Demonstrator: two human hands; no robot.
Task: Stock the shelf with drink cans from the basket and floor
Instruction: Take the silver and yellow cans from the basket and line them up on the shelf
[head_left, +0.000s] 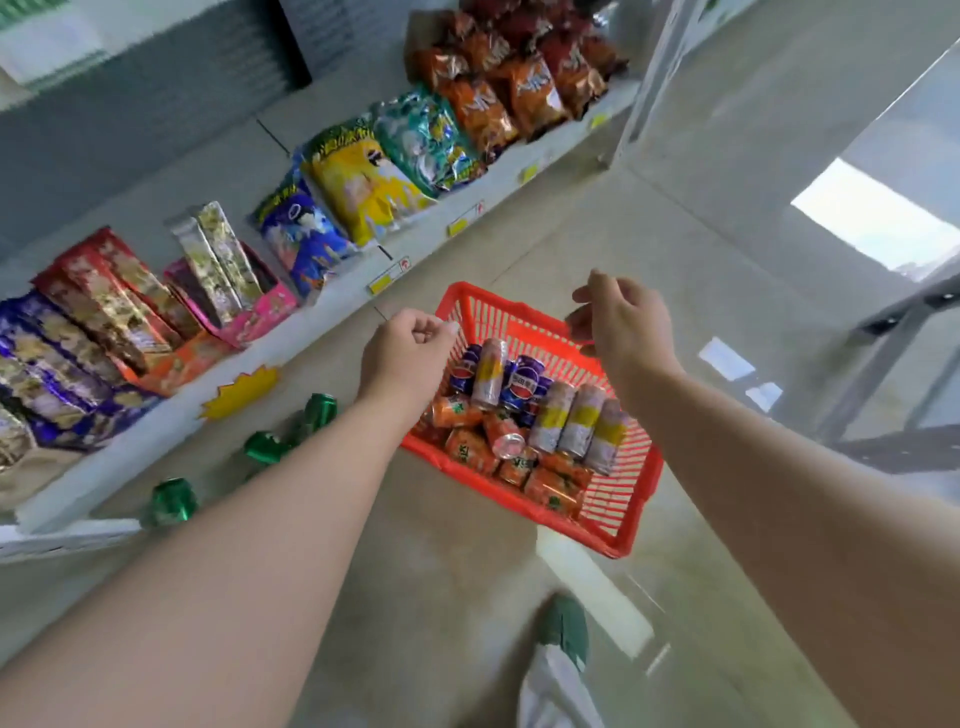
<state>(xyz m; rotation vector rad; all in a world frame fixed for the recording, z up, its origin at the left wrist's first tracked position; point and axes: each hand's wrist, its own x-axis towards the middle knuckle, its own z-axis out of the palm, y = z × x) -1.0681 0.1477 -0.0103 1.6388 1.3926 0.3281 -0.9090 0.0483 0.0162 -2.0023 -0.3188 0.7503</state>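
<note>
Some cans (460, 411) behind left hand (405, 353)

Bare forearms (270, 519), green shoe (567, 626), pale trouser leg (550, 691).

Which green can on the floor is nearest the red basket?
The green can right beside the left arm. The other green cans lie further left along the shelf's foot, farther from the red basket.
</note>
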